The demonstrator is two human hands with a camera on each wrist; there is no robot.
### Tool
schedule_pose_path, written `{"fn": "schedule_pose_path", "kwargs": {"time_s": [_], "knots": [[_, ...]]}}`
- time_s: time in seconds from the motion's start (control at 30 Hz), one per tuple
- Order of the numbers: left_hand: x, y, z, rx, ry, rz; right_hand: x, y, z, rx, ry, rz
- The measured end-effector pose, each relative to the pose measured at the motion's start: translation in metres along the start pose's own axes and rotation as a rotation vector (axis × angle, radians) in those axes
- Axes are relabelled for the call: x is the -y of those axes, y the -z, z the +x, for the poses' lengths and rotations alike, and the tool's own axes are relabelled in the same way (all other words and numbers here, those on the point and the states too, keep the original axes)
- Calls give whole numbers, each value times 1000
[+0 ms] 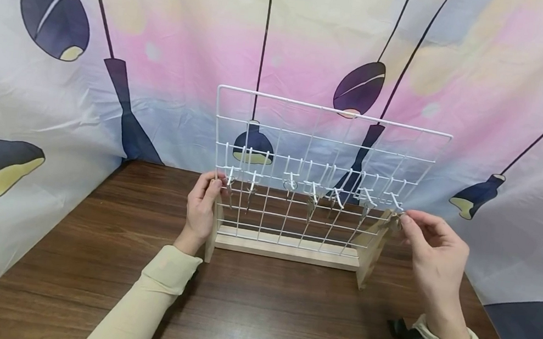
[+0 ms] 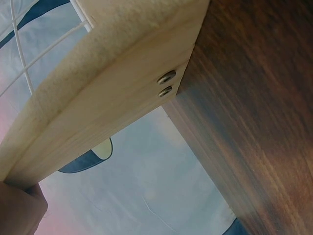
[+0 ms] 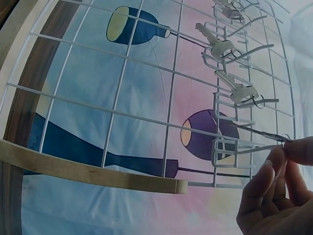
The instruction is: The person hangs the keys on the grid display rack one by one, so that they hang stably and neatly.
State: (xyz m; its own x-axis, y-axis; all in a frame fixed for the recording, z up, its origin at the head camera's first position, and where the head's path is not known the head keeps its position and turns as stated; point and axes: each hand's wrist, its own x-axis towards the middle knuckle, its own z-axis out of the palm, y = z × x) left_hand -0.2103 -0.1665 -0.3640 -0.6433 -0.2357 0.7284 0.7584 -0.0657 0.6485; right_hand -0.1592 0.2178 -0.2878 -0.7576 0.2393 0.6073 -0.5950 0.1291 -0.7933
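Observation:
A white wire grid rack (image 1: pixel 334 110) stands upright in a wooden stand (image 1: pixel 287 251), with a row of white hooks across its middle. Several metal keys (image 3: pixel 243 93) on small rings hang from those hooks. My left hand (image 1: pixel 202 206) holds the rack's left edge at the top of the wooden side panel (image 2: pixel 122 83). At the far right, my right hand (image 1: pixel 441 253) pinches a small ring with a key (image 3: pixel 261 131), seen nearly edge-on, right by the tip of the end hook (image 3: pixel 261 147).
The stand rests on a dark brown wood table (image 1: pixel 262 306). Close behind it hangs a patterned cloth (image 1: pixel 179 55), which also covers both sides. A black strap (image 1: pixel 408 336) hangs at the right wrist. Two screw heads (image 2: pixel 167 77) show on the left panel.

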Motion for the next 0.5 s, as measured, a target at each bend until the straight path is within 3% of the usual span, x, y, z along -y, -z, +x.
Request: {"fn": "schedule_pose_path", "kwargs": {"time_s": [0.5], "knots": [[-2,-1,0,-4,10,-12,0,-1,4,3,-28,-1]]}}
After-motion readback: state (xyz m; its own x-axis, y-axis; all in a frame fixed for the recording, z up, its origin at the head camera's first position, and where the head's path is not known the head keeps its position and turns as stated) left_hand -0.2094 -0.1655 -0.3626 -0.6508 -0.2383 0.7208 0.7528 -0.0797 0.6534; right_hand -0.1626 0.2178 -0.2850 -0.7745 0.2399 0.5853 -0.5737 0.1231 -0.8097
